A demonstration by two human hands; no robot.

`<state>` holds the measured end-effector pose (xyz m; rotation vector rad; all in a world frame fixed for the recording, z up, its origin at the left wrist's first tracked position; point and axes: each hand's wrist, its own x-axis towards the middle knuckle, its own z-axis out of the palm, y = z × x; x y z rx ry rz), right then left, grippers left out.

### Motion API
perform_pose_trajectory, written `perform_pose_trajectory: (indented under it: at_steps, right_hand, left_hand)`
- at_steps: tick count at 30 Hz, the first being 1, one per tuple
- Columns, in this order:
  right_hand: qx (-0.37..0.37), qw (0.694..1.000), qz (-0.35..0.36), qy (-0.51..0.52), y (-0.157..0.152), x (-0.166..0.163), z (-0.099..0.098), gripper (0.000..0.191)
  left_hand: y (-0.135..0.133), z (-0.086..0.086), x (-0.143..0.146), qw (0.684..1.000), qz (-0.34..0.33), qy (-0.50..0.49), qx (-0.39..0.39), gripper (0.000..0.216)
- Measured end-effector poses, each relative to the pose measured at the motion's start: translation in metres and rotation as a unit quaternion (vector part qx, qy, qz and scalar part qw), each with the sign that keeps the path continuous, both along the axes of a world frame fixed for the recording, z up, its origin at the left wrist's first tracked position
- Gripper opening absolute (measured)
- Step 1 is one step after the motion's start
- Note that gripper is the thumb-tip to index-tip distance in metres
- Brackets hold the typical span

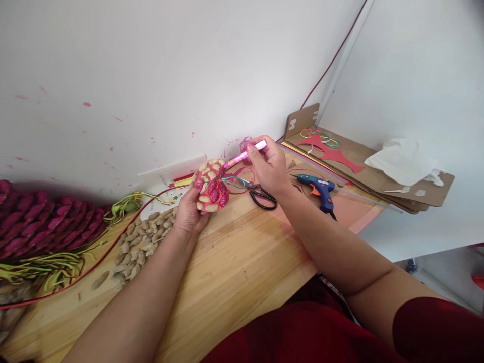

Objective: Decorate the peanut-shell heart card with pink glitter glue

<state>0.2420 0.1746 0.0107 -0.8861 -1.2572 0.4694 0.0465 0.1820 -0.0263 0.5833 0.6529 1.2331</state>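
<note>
My left hand (191, 207) grips a round red disc with peanuts stuck on it (204, 187) by its left edge. Some of its peanuts are dark pink, the others still tan. Between the fingers of my right hand (270, 164) is a pink and white marker (242, 159), its tip at the upper right of the disc. Black-handled scissors (263, 197) lie on the table just below my right hand. A light blue loop of string (233, 180) shows beside the disc. Part of a pink-stained container (245, 143) is hidden behind my right hand.
Loose peanuts (141, 242) are heaped left of my left forearm. A blue glue gun (319, 189) lies to the right. Stacked dark-pink peanut pieces (49, 219) and yellow-green strings (53, 267) stand at the left. Cardboard (434, 191) holds white tissue (403, 161) and a red cutout (333, 151).
</note>
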Motion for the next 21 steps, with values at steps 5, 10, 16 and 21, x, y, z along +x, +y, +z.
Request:
perform_pose_trajectory:
  at_steps: [5,10,16,21]
  right_hand:
    - [0.015,0.999,0.007,-0.039,-0.0054,-0.0026,0.0018,0.045]
    - [0.015,0.999,-0.001,-0.039,-0.0068,-0.0028,0.0019,0.042]
    - [0.024,0.998,-0.008,-0.059,-0.0075,-0.0040,0.0024,0.039]
    - [0.026,0.997,-0.008,-0.066,-0.0089,-0.0059,0.0035,0.036]
  left_hand:
    - [0.0006,-0.0021,-0.0003,1.000,0.007,0.010,0.013,0.014]
    - [0.0023,-0.0053,-0.0017,1.000,0.003,0.017,0.021,0.023]
    - [0.0036,-0.0057,-0.0028,1.000,-0.001,0.020,0.007,0.017]
    - [0.0025,-0.0035,-0.0017,1.000,0.009,0.017,0.006,0.010]
